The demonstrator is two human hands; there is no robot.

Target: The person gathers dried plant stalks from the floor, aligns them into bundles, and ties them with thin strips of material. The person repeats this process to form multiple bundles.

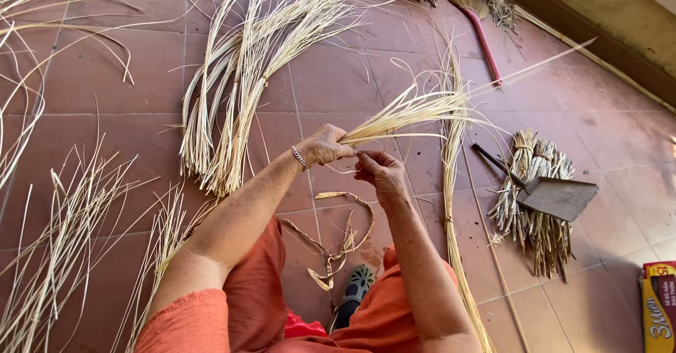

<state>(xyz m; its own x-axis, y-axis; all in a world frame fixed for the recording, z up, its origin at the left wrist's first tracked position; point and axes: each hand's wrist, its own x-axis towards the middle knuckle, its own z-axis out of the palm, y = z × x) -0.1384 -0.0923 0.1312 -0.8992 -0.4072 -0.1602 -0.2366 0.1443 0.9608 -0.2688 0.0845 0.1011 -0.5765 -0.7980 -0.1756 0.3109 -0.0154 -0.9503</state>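
My left hand (324, 145) is closed around the base of a small bunch of pale straw strips (408, 111) that fans out to the right above the red tiled floor. A thin bracelet sits on that wrist. My right hand (379, 168) is just below and to the right, its fingertips pinching the cut ends of the same bunch. Orange sleeves and trousers cover my arms and legs. A curled brownish strip (345, 237) lies on the floor under my hands.
A big sheaf of straw (236, 92) lies to the left, loose strips (63, 247) at far left. A long thin bundle (454, 205) runs down the right. A cleaver (553, 194) rests on short tied stalks (539, 215). A red-handled broom (482, 36) lies at the back. A yellow box (660, 307) sits at lower right.
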